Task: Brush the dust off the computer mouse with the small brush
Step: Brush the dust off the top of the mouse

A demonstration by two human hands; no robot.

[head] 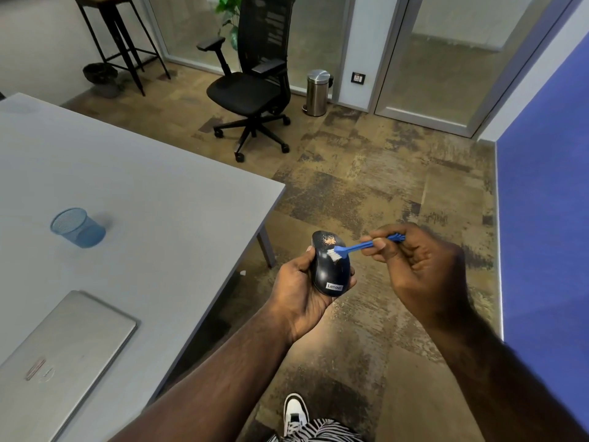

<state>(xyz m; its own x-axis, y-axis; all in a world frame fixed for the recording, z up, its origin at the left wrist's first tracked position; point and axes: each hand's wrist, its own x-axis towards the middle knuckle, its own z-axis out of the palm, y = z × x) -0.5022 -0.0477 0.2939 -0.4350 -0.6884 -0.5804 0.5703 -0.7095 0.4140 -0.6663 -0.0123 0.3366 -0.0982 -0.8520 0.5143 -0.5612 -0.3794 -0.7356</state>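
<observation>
A black computer mouse with a white label sits in my left hand, held over the floor beside the table's corner. A patch of tan dust lies on the mouse's far end. My right hand pinches the thin blue handle of a small brush. The brush's white bristles touch the top of the mouse, just below the dust patch.
A grey table fills the left side, carrying a blue mesh cup and a closed silver laptop. A black office chair and a steel bin stand on the carpet beyond. A blue wall panel runs along the right.
</observation>
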